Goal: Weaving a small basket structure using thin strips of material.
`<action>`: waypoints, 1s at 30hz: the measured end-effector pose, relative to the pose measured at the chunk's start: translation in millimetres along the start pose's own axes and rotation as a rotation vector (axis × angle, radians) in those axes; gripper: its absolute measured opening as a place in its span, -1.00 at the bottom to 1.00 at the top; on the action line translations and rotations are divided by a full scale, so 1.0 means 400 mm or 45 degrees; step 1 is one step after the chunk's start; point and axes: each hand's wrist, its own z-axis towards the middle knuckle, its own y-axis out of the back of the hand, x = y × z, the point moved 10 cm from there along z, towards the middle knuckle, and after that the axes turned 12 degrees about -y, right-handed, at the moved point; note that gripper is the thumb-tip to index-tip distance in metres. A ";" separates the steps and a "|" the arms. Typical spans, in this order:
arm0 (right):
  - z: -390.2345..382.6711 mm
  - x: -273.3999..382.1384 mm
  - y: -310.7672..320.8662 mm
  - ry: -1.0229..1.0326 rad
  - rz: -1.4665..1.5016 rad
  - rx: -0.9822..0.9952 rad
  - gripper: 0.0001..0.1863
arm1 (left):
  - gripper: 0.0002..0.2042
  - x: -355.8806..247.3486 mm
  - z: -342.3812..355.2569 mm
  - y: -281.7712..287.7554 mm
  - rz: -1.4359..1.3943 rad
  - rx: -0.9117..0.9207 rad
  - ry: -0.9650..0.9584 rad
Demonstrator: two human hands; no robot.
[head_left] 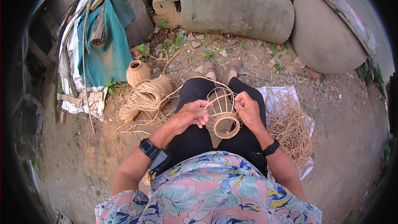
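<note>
Over my lap is a partly woven basket (226, 135), its tight ring of pale cane turned toward me and bare ribs spreading away from it. My left hand (191, 115) pinches a cane strand at the left of the ribs, thumb and forefinger together. On the other side, my right hand (248, 110) is closed round the ribs just above the ring; its fingertips are partly hidden. A long strand arcs from the work over my left knee toward a thick coil of cane (143, 99) on the ground.
Behind the coil stands a small woven vase (138, 75). A tangled heap of loose cane (290, 135) lies on a white sheet (286, 93) to my right. Farther off are a concrete cylinder (238, 10), a large rounded grey vessel (323, 33), bricks (166, 5) and a green tarp (105, 45).
</note>
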 end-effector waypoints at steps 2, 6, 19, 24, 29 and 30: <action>-0.034 0.039 0.021 0.098 -0.063 -0.086 -0.83 | -0.69 -0.008 -0.016 0.020 0.053 -0.055 0.044; -0.136 0.165 0.036 0.620 -0.142 -0.105 -0.72 | -0.77 -0.088 0.014 0.097 0.240 -0.188 -0.133; -0.148 0.186 -0.051 0.722 -0.595 0.049 -0.67 | -0.78 -0.079 0.303 0.061 1.639 0.017 -0.254; -0.026 0.172 -0.048 0.478 -0.384 0.015 -0.76 | -0.73 -0.009 0.291 0.102 1.433 -0.173 0.033; 0.015 0.156 -0.084 0.270 -0.743 0.077 -0.70 | -0.74 -0.061 0.196 0.070 1.201 -0.305 -0.132; 0.017 0.151 -0.077 0.283 -0.671 0.023 -0.70 | -0.72 -0.070 0.164 0.087 1.096 -0.388 -0.191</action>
